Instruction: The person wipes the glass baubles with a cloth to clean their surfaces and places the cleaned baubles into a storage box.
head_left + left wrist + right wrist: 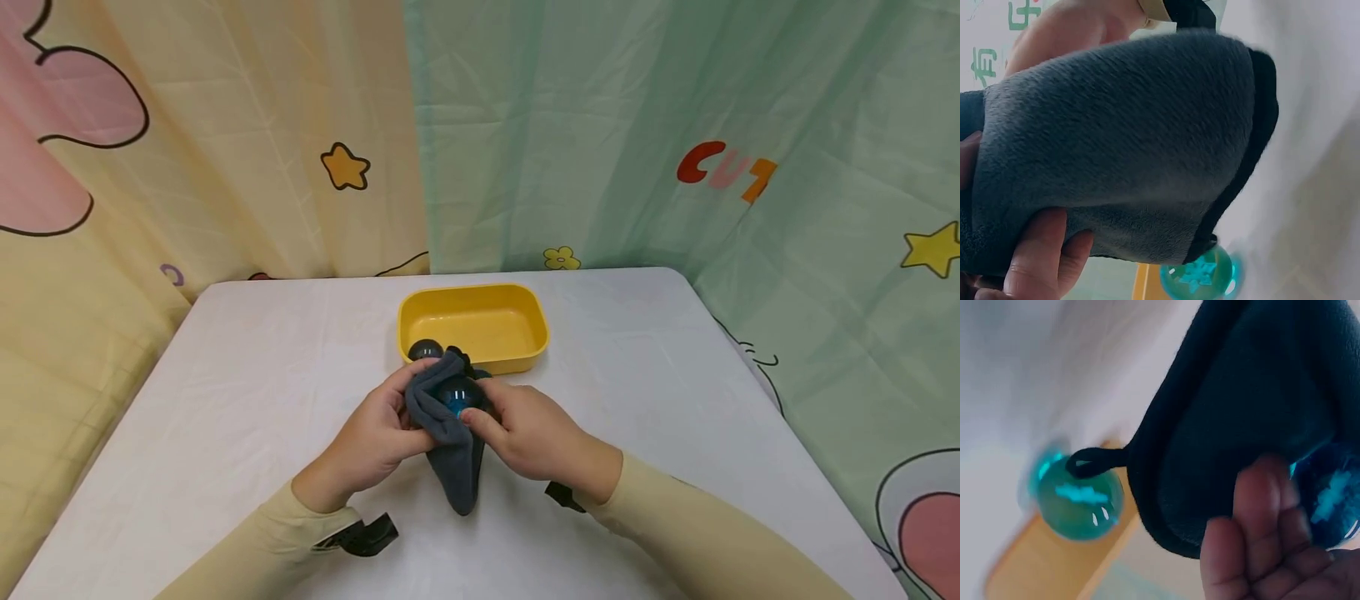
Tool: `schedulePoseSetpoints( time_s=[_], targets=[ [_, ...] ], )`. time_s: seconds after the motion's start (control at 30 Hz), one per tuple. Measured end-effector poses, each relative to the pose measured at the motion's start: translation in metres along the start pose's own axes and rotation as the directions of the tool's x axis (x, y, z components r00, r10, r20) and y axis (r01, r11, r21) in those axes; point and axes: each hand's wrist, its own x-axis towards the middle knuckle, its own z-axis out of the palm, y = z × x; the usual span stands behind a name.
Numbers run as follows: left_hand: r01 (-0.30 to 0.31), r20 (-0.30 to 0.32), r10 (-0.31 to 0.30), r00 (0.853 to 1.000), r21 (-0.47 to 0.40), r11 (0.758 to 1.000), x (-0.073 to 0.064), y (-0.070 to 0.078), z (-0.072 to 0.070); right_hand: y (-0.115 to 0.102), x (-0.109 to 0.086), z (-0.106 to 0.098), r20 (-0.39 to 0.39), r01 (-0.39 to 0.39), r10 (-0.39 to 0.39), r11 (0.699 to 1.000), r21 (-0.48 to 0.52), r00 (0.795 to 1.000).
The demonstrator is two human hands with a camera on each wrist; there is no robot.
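In the head view, my left hand (375,437) grips a dark grey plush cloth (456,475) whose lower end hangs in a point. A clear ball with a blue shape inside (460,393) is nestled in the folds. My right hand (536,429) holds this ball between thumb and fingers, against the cloth. The left wrist view is largely filled by the cloth (1116,125), with its black edging. From the right wrist, the held ball (1335,497) shows partly behind the fingers (1260,506), and a black loop (1097,461) sticks out from the cloth's corner.
A second clear ball (426,349) with a blue shape inside sits at the front left corner of a yellow plastic tray (487,325). White cloth covers the table (262,375). Patterned curtains (525,125) hang behind and beside it.
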Motion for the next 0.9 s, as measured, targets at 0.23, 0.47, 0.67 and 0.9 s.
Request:
schedulePoseSetpoints(
  time_s=[0.23,0.47,0.67,0.9],
  targets=[
    [-0.013,-0.010,0.013,1.000,-0.002,1.000,0.0004,-0.0004,-0.0033,-0.0035,-0.0056,-0.0059,-0.032,0.224,-0.257,0.893,-0.391,0.966],
    [-0.022,0.008,0.022,1.000,-0.009,1.000,-0.0004,-0.0006,-0.0006,-0.0015,-0.0057,-0.0056,-0.055,0.209,-0.243,0.914,-0.349,0.968],
    [-0.020,0.006,0.020,1.000,0.024,1.000,-0.0014,-0.0009,0.0030,0.0011,-0.0033,-0.0018,0.007,0.000,-0.001,0.992,0.123,1.000],
    [-0.022,-0.016,0.022,1.000,0.024,0.999,-0.0002,0.0009,0.0024,-0.0007,-0.0077,-0.0040,-0.031,0.141,-0.148,0.976,-0.167,0.989]
  ],
)
